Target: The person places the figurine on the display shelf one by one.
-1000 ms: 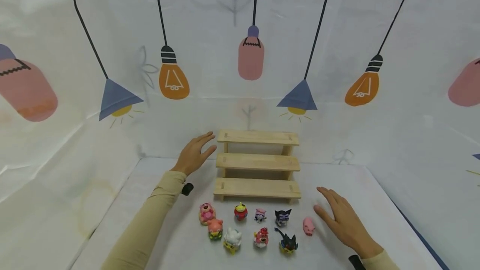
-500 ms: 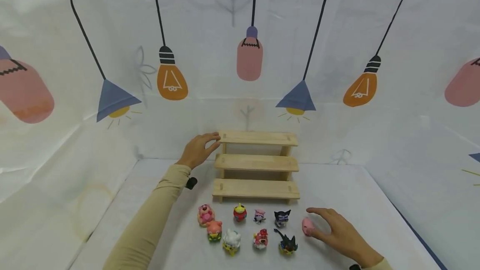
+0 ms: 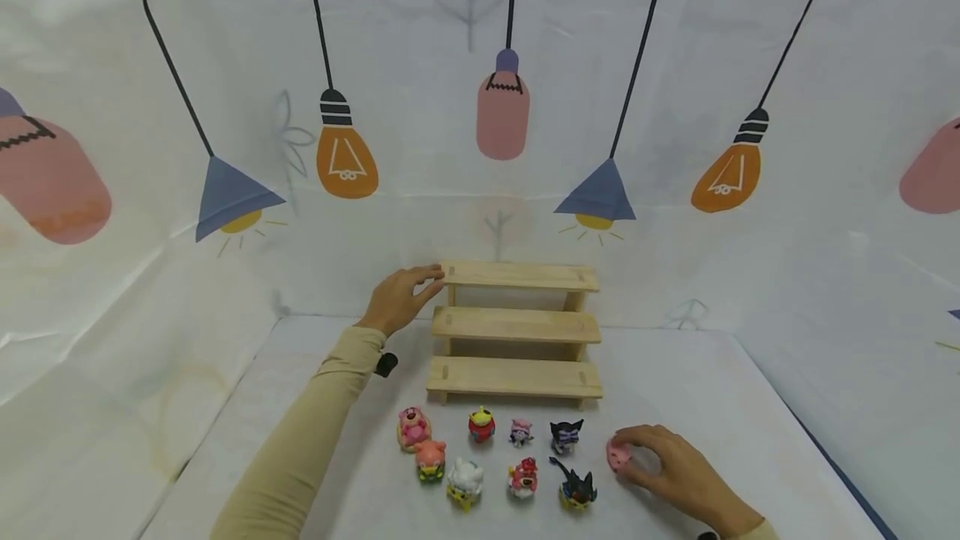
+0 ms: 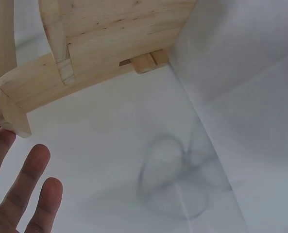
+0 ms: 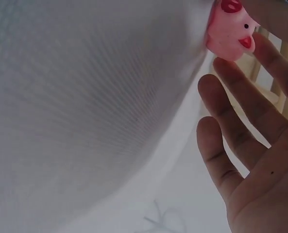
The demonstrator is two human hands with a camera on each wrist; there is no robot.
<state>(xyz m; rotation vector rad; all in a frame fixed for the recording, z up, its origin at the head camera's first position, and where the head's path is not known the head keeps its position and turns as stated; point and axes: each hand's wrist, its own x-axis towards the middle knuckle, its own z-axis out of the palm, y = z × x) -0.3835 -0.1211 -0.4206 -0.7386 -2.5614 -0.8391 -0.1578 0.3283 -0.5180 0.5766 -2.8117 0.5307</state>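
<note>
At the back stands a three-step wooden display shelf (image 3: 516,323). My left hand (image 3: 397,298) pinches the left end of its top board between thumb and fingers; in the left wrist view some fingertips meet the board's end (image 4: 15,119), the others stick out free, and the thumb is out of sight. At the right, my right hand (image 3: 678,473) pinches a small pink pig figurine (image 3: 618,455) between thumb and forefinger. The pig (image 5: 231,31) shows its red snout in the right wrist view, with the remaining fingers spread below it.
Several small figurines stand in front of the shelf: a pink bear (image 3: 413,427), an orange-pink one (image 3: 431,458), a white one (image 3: 465,480), a red one (image 3: 482,423) and black ones (image 3: 577,490). White walls with printed lamps surround the white table (image 3: 667,373).
My left hand has moved right onto the end of the top board, its thumb and fingers drawing together. My right hand has come down to the pig figurine and taken hold of it.
</note>
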